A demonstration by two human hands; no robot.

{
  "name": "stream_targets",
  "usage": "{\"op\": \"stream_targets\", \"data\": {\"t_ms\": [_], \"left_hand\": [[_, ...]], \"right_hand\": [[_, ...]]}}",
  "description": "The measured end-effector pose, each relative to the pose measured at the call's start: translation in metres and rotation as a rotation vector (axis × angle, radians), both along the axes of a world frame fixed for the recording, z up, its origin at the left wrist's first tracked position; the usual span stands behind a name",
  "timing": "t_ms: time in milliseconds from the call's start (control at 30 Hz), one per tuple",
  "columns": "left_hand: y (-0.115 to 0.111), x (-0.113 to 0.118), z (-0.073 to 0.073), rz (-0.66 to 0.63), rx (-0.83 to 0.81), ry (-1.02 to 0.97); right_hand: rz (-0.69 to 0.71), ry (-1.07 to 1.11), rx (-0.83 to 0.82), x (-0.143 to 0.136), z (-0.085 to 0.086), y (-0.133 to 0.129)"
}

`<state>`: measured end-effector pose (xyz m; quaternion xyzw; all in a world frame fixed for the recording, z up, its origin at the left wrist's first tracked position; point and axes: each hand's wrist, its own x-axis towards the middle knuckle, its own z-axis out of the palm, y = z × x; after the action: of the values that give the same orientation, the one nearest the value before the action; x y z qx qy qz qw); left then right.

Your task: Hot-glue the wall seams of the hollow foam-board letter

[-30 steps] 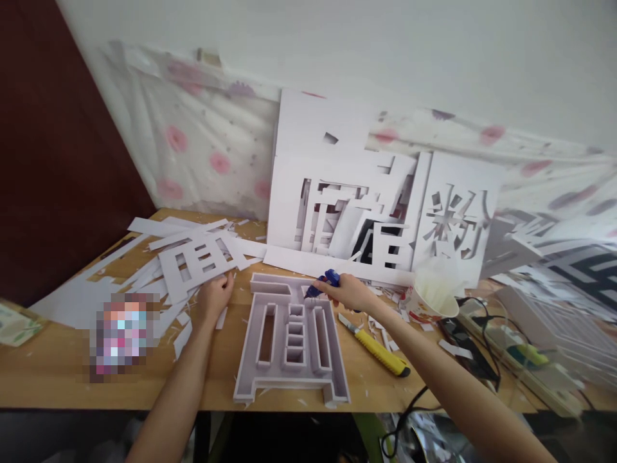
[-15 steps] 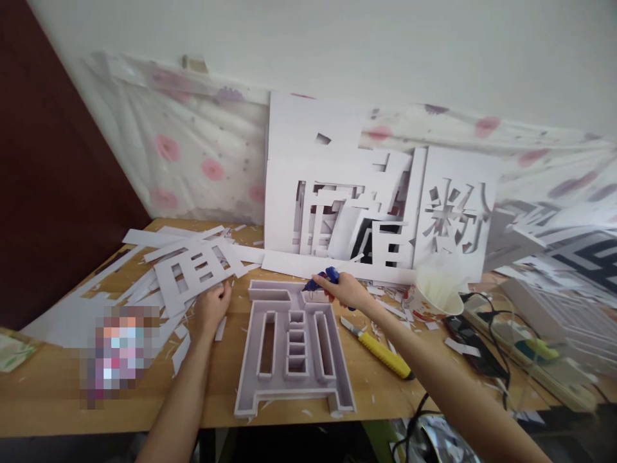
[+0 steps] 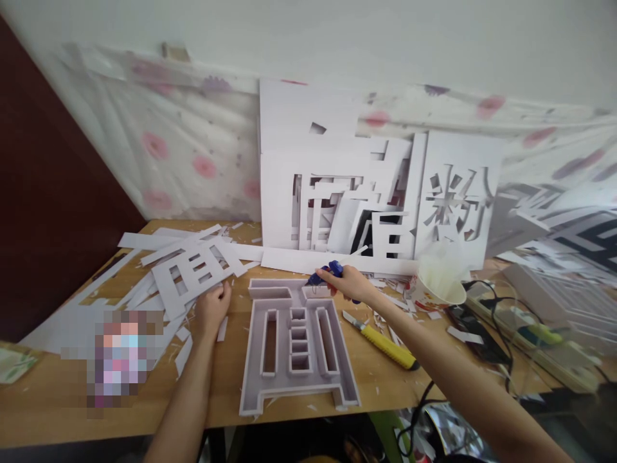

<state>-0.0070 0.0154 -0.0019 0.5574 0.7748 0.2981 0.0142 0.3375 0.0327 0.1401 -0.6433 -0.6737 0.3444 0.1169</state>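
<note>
The right hand (image 3: pixel 351 284) reaches forward, arm outstretched, its grip wrapped around a blue glue gun (image 3: pixel 326 274) whose nozzle meets the far edge of the foam letter (image 3: pixel 296 344) on the counter (image 3: pixel 62 399). Left of the letter, the left hand (image 3: pixel 212 306) rests palm-down, fingers loosely curled, holding nothing.

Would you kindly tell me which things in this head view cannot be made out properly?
- Pixelated patch on the table, left: blurred, so what lies there is unreadable.
- Blue glue gun: mostly covered by the right hand; whether its tip touches the foam letter is unclear.
- Left hand: fingertips rest among white scraps, contact hard to tell.
- Black cable: runs below the table edge.
</note>
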Motion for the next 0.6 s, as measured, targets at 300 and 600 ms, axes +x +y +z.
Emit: {"op": "stream_targets", "data": {"t_ms": [300,600], "left_hand": [[0.000,0.000,-0.001,0.006,0.012,-0.019],[0.000,0.000,0.000,0.017,-0.002,-0.010]], "right_hand": [[0.005,-0.004,0.011,0.003,-0.008,-0.002],[-0.010,-0.001,0.012,0.005,-0.012,-0.001]]}}
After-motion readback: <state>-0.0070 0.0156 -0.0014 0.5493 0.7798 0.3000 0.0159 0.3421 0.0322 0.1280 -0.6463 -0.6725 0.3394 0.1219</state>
